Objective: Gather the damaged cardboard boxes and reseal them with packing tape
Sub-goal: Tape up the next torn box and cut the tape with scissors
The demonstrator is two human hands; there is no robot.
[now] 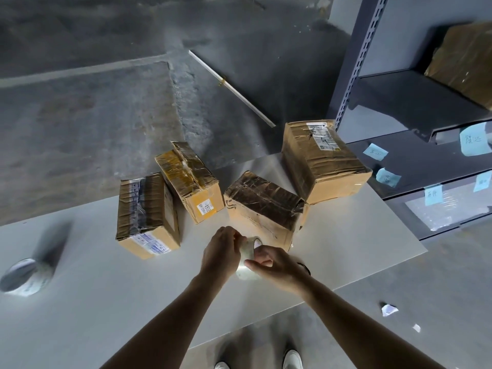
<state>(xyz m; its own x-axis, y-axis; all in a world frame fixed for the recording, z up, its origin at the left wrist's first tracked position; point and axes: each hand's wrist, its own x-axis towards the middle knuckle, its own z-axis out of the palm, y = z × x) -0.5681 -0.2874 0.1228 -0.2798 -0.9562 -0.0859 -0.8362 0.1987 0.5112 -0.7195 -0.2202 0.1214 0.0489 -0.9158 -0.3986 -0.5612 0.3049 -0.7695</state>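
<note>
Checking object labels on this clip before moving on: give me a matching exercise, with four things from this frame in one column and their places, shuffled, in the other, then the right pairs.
Things
1. clear packing tape roll
2. second tape roll
3. box with the white shipping label
4. box with the 4992 label

Places
A. far right corner of the table, beside the shelving rack
B. gripped by the left hand and right hand
C. second from the left in the row of boxes
D. alone near the table's left end

Pairs: 1-B, 2-D, 3-A, 4-C
</note>
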